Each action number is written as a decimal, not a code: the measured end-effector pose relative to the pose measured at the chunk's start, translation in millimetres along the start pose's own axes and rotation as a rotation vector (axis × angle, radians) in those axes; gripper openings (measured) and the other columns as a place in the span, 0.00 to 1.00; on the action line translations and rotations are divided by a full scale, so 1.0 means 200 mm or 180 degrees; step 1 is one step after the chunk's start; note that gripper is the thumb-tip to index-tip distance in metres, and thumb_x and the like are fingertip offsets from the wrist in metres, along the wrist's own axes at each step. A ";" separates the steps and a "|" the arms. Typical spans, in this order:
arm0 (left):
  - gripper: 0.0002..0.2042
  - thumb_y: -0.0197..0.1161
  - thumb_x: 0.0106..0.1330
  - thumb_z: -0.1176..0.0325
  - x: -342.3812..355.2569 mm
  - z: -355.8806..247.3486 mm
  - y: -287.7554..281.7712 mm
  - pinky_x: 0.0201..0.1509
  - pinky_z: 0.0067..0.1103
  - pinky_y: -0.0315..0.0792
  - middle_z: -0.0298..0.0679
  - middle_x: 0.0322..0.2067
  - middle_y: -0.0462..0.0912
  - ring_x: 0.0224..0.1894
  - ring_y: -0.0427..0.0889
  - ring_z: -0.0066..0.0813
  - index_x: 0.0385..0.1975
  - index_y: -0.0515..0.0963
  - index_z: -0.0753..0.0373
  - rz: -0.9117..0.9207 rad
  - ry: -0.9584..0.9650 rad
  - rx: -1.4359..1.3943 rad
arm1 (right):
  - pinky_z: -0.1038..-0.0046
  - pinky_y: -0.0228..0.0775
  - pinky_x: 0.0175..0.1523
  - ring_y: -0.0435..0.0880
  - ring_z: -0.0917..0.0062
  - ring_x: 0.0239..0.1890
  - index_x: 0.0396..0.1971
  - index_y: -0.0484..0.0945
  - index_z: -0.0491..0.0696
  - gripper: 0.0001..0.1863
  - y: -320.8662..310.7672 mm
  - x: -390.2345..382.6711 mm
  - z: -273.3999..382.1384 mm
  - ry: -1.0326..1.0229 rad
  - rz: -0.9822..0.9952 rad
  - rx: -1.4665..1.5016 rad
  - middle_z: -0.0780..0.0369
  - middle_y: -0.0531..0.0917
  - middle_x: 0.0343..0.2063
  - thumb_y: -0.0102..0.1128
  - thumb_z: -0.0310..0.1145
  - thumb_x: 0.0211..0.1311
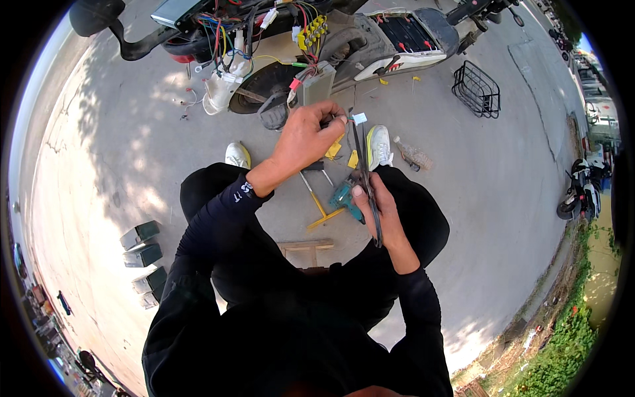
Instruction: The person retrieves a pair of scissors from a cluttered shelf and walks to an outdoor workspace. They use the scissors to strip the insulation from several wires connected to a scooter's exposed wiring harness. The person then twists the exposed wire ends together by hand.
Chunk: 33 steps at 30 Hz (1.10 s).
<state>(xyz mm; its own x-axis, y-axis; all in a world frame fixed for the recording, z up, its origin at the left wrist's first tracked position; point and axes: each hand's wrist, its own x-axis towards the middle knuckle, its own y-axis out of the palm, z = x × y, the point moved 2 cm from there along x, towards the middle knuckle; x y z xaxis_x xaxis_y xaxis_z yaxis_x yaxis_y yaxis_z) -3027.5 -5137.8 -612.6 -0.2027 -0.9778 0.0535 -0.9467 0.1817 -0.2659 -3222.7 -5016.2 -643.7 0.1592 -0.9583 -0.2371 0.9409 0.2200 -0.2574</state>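
The left hand (307,135), just above the middle of the frame, is closed, with thumb and fingertips pinching a thin wire (350,120). A small white connector (359,118) shows just right of those fingertips. The right hand (383,205), right of centre, is wrapped around a long dark tool (364,162), whose narrow end points up the frame and reaches close beside the connector. It looks like pliers or cutters, but the fingers hide part of it, and I cannot tell whether its tip touches the wire.

At the top of the frame lies a scooter (403,56) with its wiring exposed: a tangle of coloured cables (228,40), a yellow terminal block (312,33) and a grey box (316,86) just above the left hand.

Near the centre, on the grey ground (503,198), are a teal power tool (344,198) partly behind the right hand, a yellow-handled tool (324,220) and yellow tags (353,159). A white shoe (380,147) stands just right of the tags, with a clear bottle (414,155) beyond it. A black wire basket (476,90) sits at upper right, and dark blocks (141,255) form a row at left.
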 end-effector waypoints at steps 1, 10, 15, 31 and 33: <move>0.13 0.62 0.65 0.64 -0.03 0.01 -0.01 0.24 0.25 0.64 0.41 0.18 0.76 0.19 0.69 0.21 0.37 0.81 0.70 0.0026 0.0001 0.0083 | 0.74 0.70 0.37 0.74 0.78 0.29 0.51 0.72 0.39 0.23 0.02 0.02 0.07 -0.0063 -0.0106 -0.0134 0.60 0.77 0.27 0.59 0.46 0.73; 0.13 0.60 0.64 0.64 -0.05 0.03 0.04 0.26 0.28 0.66 0.43 0.18 0.76 0.19 0.70 0.26 0.38 0.82 0.68 0.0443 0.0041 0.0144 | 0.81 0.66 0.33 0.69 0.86 0.26 0.49 0.73 0.41 0.19 0.00 0.11 0.15 0.0011 -0.0027 -0.0227 0.69 0.72 0.26 0.57 0.44 0.75; 0.13 0.61 0.64 0.64 0.04 0.02 0.09 0.27 0.28 0.67 0.42 0.19 0.77 0.21 0.72 0.27 0.39 0.82 0.69 0.0753 -0.0053 0.0099 | 0.78 0.66 0.32 0.69 0.84 0.25 0.46 0.73 0.42 0.19 -0.13 0.18 0.11 0.0098 -0.0011 -0.0182 0.66 0.72 0.23 0.56 0.45 0.75; 0.10 0.63 0.61 0.66 0.19 0.12 0.25 0.40 0.38 0.76 0.48 0.28 0.84 0.35 0.85 0.49 0.32 0.78 0.69 0.0328 0.0684 0.0202 | 0.68 0.68 0.28 0.75 0.72 0.24 0.42 0.71 0.47 0.14 -0.41 0.40 -0.07 0.0806 -0.0157 -0.0210 0.63 0.75 0.24 0.58 0.42 0.72; 0.10 0.62 0.62 0.66 0.16 0.18 0.30 0.39 0.37 0.76 0.48 0.28 0.84 0.33 0.85 0.48 0.32 0.78 0.69 0.0278 0.0471 0.0265 | 0.72 0.64 0.27 0.70 0.78 0.25 0.42 0.69 0.48 0.15 -0.39 0.35 -0.02 0.0753 -0.0137 -0.0432 0.67 0.71 0.25 0.57 0.44 0.74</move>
<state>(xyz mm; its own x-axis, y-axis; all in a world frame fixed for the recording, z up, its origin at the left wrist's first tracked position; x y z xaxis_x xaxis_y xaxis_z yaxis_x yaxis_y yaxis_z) -3081.4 -5163.0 -661.7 -0.3236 -0.9315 0.1662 -0.9011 0.2499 -0.3543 -3286.8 -5100.5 -644.0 0.0307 -0.9017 -0.4313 0.8942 0.2176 -0.3912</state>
